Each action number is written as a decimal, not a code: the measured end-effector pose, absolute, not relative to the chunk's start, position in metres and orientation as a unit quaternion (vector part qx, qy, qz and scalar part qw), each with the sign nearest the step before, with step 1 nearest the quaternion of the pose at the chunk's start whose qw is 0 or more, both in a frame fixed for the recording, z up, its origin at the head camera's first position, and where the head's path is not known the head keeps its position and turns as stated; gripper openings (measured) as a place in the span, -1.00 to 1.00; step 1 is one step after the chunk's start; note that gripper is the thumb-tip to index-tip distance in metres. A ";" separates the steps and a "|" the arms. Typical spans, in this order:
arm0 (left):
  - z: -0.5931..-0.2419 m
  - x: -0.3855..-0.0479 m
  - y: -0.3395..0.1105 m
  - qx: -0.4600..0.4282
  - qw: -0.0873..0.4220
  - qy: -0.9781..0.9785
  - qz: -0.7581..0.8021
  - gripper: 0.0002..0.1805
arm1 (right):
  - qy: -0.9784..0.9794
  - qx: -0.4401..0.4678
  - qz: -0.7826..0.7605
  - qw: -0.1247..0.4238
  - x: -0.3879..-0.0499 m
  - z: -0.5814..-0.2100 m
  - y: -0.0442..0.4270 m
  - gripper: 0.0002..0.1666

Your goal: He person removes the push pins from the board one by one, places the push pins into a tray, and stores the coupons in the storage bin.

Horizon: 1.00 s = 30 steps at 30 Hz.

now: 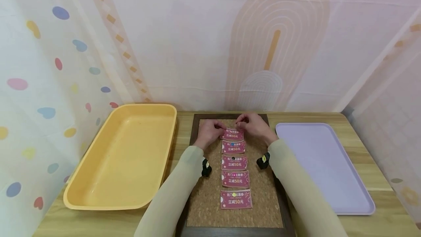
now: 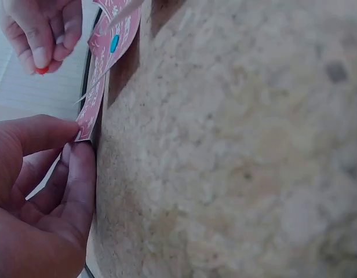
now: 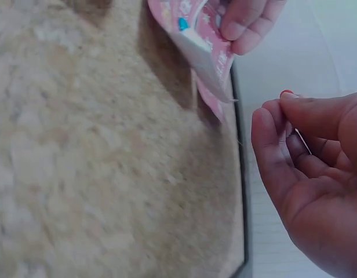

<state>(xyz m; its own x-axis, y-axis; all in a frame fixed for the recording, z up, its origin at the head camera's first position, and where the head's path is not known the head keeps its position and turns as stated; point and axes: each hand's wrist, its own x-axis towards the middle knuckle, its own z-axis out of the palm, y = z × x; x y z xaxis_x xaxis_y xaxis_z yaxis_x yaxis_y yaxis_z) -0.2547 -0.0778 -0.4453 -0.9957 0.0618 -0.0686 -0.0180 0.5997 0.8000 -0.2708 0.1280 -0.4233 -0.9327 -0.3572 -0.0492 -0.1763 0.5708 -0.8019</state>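
My left hand (image 1: pixel 209 132) pinches the left edge of the topmost pink coupon (image 1: pixel 232 135) on a cork board (image 1: pixel 205 207); the left wrist view shows thumb and fingers on that edge. Beside the coupon's upper right corner, my right hand (image 1: pixel 255 125) holds a small red pushpin (image 3: pixel 286 91) between thumb and fingertip, apart from the paper. Below, several like coupons run down the board in a column. They carry a blue pushpin (image 1: pixel 232 144), a black pushpin (image 1: pixel 233 158), a pink pushpin (image 1: pixel 234 175) and a yellow pushpin (image 1: pixel 234 194).
To the left stands a deep yellow tray (image 1: pixel 67 196). A shallow lilac tray (image 1: pixel 329 171) lies on the right, close to my right forearm. Both flank the dark-framed board on a wooden table (image 1: pixel 371 149), with a patterned curtain (image 1: pixel 184 46) hanging behind.
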 end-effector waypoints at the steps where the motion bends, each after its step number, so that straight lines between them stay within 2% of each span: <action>1: -0.445 -0.254 -0.079 0.013 0.042 0.892 0.450 -0.91 | 0.879 -0.150 -0.441 0.102 -0.270 -0.422 0.129 -0.82; 12: -0.445 -0.254 -0.090 0.022 0.017 0.876 0.481 -0.87 | 0.862 -0.158 -0.475 0.076 -0.262 -0.413 0.141 -0.82; 21: -0.434 -0.253 -0.099 0.008 0.006 0.866 0.500 -0.83 | 0.846 -0.178 -0.498 0.060 -0.255 -0.409 0.152 -0.81; 30: -0.414 -0.250 -0.113 -0.013 -0.008 0.811 0.585 -0.78 | 0.855 -0.168 -0.490 0.030 -0.248 -0.399 0.164 -0.81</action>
